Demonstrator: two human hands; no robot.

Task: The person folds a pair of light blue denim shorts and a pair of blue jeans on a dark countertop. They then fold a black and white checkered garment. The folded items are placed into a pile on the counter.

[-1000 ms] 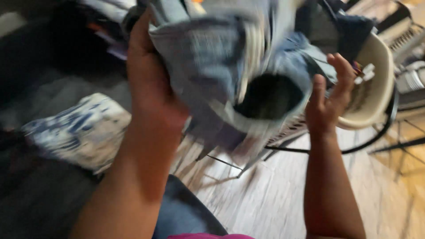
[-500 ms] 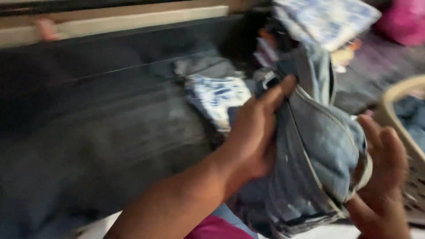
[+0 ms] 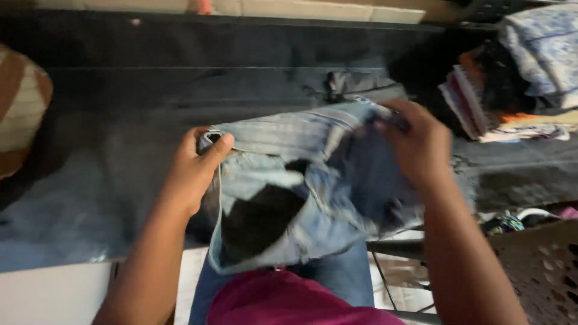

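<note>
Left hand: my left hand [image 3: 195,168] is closed on the waistband corner of the light denim garment [image 3: 289,192], thumb on top and fingers curled under.
Right hand: my right hand [image 3: 418,144] is closed into the bunched denim at the far end, fingers buried in the cloth.
Garment: it hangs stretched between both hands, over the dark bed surface [image 3: 120,120] and above my lap; its opening gapes dark toward me.
Done so far: I judge the garment is picked up and spread by its top edge.
Left: it is not flat or folded; the right half is crumpled.
Nearby: a pile of folded clothes [image 3: 506,102] lies beyond my right hand, a perforated basket [image 3: 542,271] below it.
Change: half a second ago the denim was a tight bundle clutched at my right side; now it is pulled open and centred.
</note>
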